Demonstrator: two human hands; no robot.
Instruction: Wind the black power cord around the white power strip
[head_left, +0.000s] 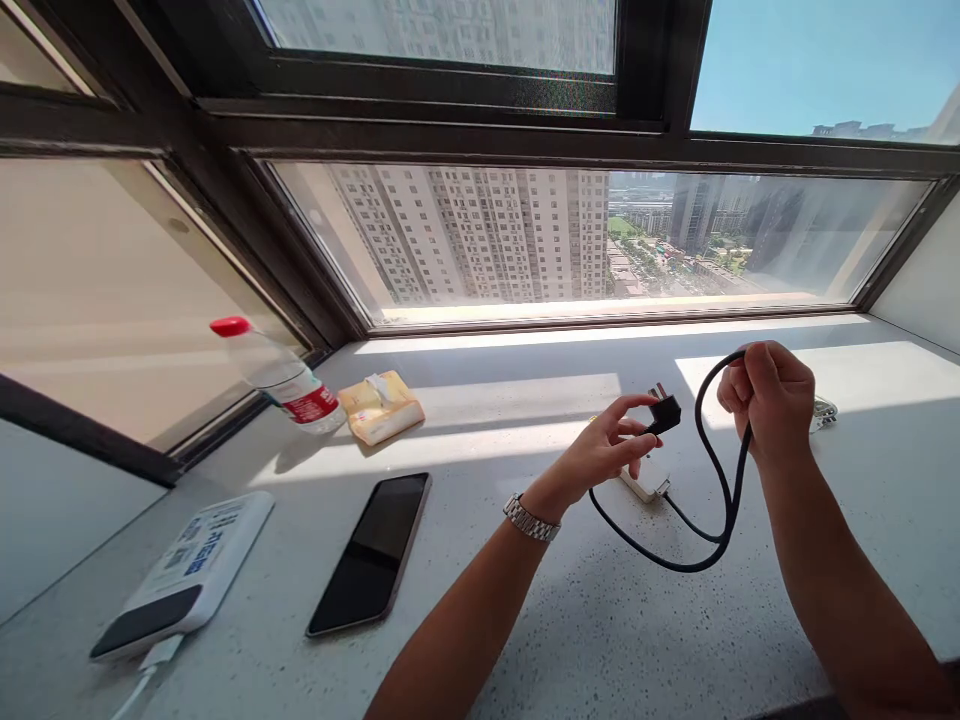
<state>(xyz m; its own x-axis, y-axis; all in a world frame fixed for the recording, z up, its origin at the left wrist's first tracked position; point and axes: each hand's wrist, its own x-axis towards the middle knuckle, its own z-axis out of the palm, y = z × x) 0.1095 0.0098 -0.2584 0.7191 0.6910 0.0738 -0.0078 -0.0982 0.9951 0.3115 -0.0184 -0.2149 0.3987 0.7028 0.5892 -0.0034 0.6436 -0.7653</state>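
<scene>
I am pinching the black plug (664, 412) by its body between the thumb and fingers of my left hand (606, 452), prongs pointing up, while my right hand (766, 396) is clenching the black cable (721, 490) near the top of its loop, above the stone sill (570, 620). The cable is hanging in a springy curve toward a white power strip (643, 484), so I am judging it light, rubbery and moderately stiff, best gripped at the rigid plug housing, not the prongs.
</scene>
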